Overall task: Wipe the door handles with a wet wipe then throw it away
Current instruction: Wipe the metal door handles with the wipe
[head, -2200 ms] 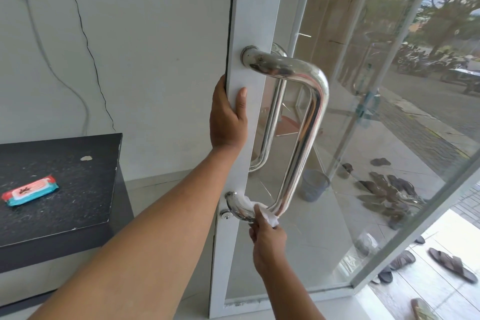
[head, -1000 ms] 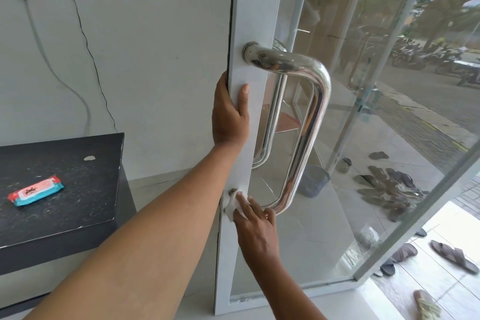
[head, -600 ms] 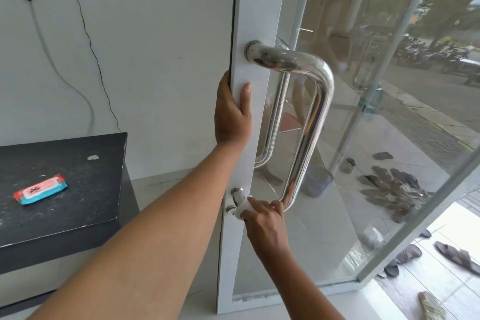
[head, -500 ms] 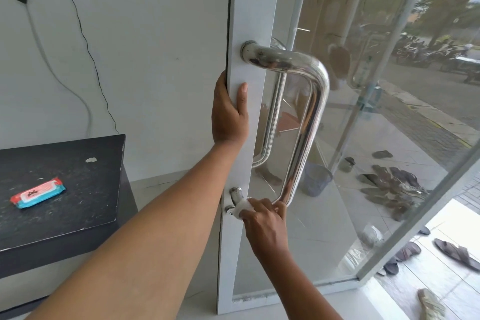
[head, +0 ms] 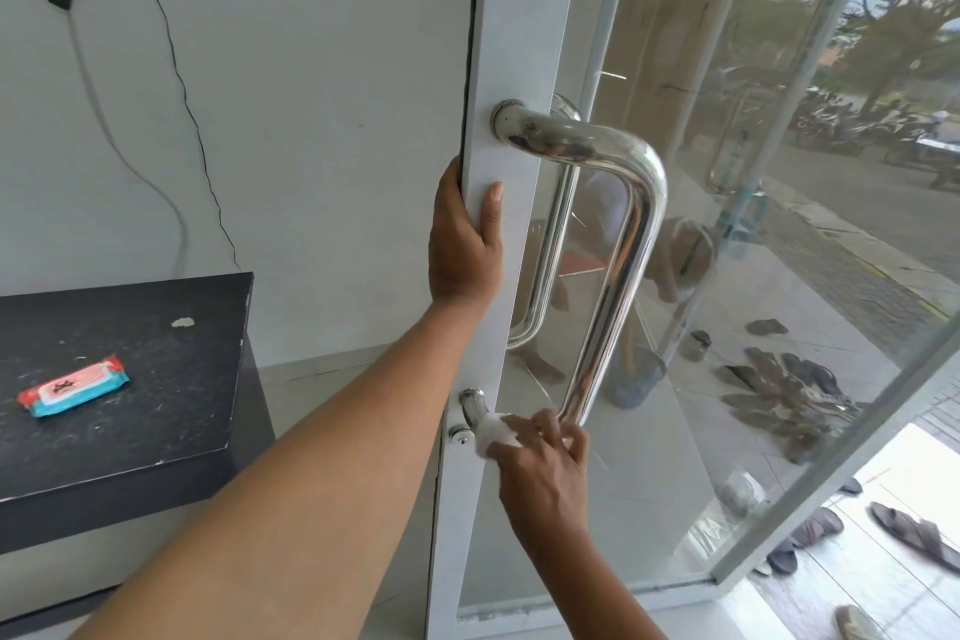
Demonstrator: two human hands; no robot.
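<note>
A shiny steel U-shaped door handle (head: 631, 244) is mounted on the white frame (head: 519, 16) of a glass door. A matching handle (head: 550, 234) shows through the glass on the far side. My right hand (head: 540, 463) is closed around the handle's lower bend, pressing a white wet wipe (head: 493, 434) against it near the lower mount. My left hand (head: 465, 239) grips the door frame's edge between the two mounts, thumb on the front face. A small keyhole (head: 460, 435) sits just left of the wipe.
A black table (head: 156, 421) stands at the left with a red and blue wet wipe pack (head: 72, 385) on it. Cables run down the white wall. Sandals lie on the tiled floor outside to the right, and a grey bucket (head: 636, 379) stands beyond the glass.
My right hand has slid the wipe along the handle's lower bend, from the curve to the mount by the frame and slightly back. My left hand has stayed on the frame.
</note>
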